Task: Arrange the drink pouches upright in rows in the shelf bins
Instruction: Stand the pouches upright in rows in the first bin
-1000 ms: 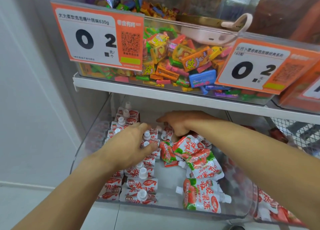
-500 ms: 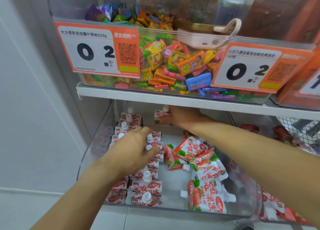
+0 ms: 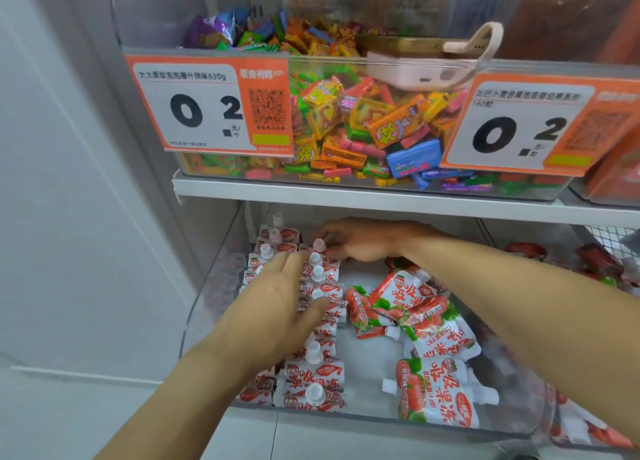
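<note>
- Two rows of upright drink pouches along the left side of the clear shelf bin, white caps up, packed tightly front to back, probably so each props up the next.
- Several loose pouches lying flat and overlapping in the right half of the same bin, caps pointing various ways; not yet stood up, so the task judged well short of done.
- Left hand spread flat, fingers fairly straight, resting across the tops of the standing rows; likely a steadying press to stop the rows toppling while another pouch goes in.
- Right hand reaching to the back of the bin, fingers curled at a capped pouch at the far end of the second row; apparently pinching it near the spout to seat it upright, though the exact grip partly hidden by the fingers.
- Next move judged: release at the back, then fetch one of the flat pouches from the right for the next place.
- Risk: soft pouches slump easily, so lifting the steadying hand too soon could knock the rows over.
- Above, on the next shelf, a candy bin full of bright wrapped sweets with two orange price tags on its front, and a pink device lying on top.
</note>
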A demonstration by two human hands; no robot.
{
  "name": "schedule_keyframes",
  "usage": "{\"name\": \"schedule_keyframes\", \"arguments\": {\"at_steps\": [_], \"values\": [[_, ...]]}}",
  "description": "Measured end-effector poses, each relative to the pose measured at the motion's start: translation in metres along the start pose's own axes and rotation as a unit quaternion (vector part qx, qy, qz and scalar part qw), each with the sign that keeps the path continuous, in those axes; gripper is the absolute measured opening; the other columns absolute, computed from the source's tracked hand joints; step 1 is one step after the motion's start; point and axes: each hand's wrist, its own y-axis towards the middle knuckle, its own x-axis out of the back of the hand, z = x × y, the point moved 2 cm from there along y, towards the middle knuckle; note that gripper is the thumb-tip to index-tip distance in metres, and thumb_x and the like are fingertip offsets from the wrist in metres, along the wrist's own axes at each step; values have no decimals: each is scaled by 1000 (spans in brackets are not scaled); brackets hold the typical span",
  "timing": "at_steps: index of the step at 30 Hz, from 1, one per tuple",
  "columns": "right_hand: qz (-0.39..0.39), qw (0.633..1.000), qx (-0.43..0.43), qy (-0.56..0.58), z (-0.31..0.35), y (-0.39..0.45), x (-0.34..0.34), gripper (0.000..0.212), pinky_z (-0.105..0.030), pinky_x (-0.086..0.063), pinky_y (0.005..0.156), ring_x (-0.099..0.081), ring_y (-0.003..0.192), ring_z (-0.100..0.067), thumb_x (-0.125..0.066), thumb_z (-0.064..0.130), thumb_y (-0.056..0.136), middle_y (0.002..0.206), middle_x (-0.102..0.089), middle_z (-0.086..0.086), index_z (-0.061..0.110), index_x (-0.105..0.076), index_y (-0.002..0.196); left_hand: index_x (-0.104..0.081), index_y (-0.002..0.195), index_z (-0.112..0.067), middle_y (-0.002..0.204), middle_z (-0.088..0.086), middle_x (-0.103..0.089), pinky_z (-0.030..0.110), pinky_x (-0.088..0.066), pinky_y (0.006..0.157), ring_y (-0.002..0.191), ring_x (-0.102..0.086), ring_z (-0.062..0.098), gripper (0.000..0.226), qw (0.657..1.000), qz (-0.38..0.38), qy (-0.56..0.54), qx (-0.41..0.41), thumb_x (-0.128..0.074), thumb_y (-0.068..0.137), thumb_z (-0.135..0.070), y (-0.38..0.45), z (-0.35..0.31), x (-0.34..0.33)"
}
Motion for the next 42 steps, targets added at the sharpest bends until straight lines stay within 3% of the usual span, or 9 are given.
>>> {"name": "schedule_keyframes", "arguments": {"at_steps": [6, 9, 12, 17, 21, 29, 37, 39, 42], "values": [[-3, 973, -73, 217, -11, -10, -1, 31, -27, -49, 92, -60, 111, -22, -60, 1, 93, 119, -65, -6, 10, -59, 122, -33, 139, -21, 132, 0, -46, 26, -36, 99, 124, -43, 18, 68, 999, 27, -18, -1, -59, 85, -52, 31, 4, -11], [-67, 991, -103, 44, -15, -18, 17, 22, -26, -46, 77, -57, 95, -18, -64, 15, 89, 100, -58, 6, 21, -61, 110, -19, 151, -20, 147, 2, -39, 30, -32, 109, 136, -35, 19, 81, 997, 72, -12, 8, -56, 87, -54, 35, 7, -16], [49, 985, -108, -125, -10, -33, 19, 46, -34, -50, 96, -62, 107, -19, -72, 39, 86, 119, -65, 5, 13, -62, 123, -18, 151, -22, 149, 1, -39, 29, -32, 109, 136, -36, 18, 81, 997, 73, -11, 4, -56, 88, -55, 34, 9, -18], [193, 955, -134, -183, 6, -50, -4, 84, -34, -41, 111, -51, 129, -20, -83, 43, 74, 143, -52, 2, 17, -45, 145, -20, 150, -23, 146, 1, -42, 29, -35, 107, 133, -39, 17, 80, 998, 68, -16, 2, -55, 87, -55, 33, 10, -18], [195, 956, -128, -176, 8, -53, -1, 72, -26, -46, 93, -56, 111, -15, -84, 38, 75, 124, -59, 5, 20, -54, 137, -19, 151, -23, 147, 1, -41, 29, -36, 107, 132, -40, 17, 79, 998, 68, -13, 0, -55, 88, -55, 32, 9, -18], [80, 989, -16, -123, 6, -83, 12, 45, -16, -36, 52, -44, 62, -2, -87, 22, 72, 78, -52, 9, 16, -55, 102, -19, 151, -23, 148, 2, -40, 31, -37, 107, 133, -40, 18, 79, 997, 76, -14, 5, -56, 88, -54, 31, 8, -15], [27, 997, -50, 57, 9, -98, 31, 16, -10, -51, 73, -68, 82, 3, -52, 32, 102, 87, -71, 22, 26, -66, 105, -21, 149, -22, 146, 0, -41, 31, -39, 105, 130, -43, 17, 73, 997, 75, -14, 16, -55, 90, -50, 21, 3, -9], [-79, 991, -109, 10, 6, -86, 30, 48, -30, -56, 66, -69, 71, -17, -41, 60, 98, 74, -70, 11, 23, -72, 91, -21, 149, -21, 146, -1, -40, 30, -39, 104, 129, -43, 17, 72, 997, 75, -9, 22, -54, 91, -50, 17, 2, -7], [-239, 968, -45, -62, 12, -60, 24, 29, -29, -45, 74, -62, 82, -14, -56, 56, 93, 84, -66, 13, 29, -66, 100, -23, 148, -21, 146, -2, -41, 32, -43, 102, 126, -47, 16, 71, 997, 75, -4, 24, -51, 91, -53, 14, 3, -6]]}}
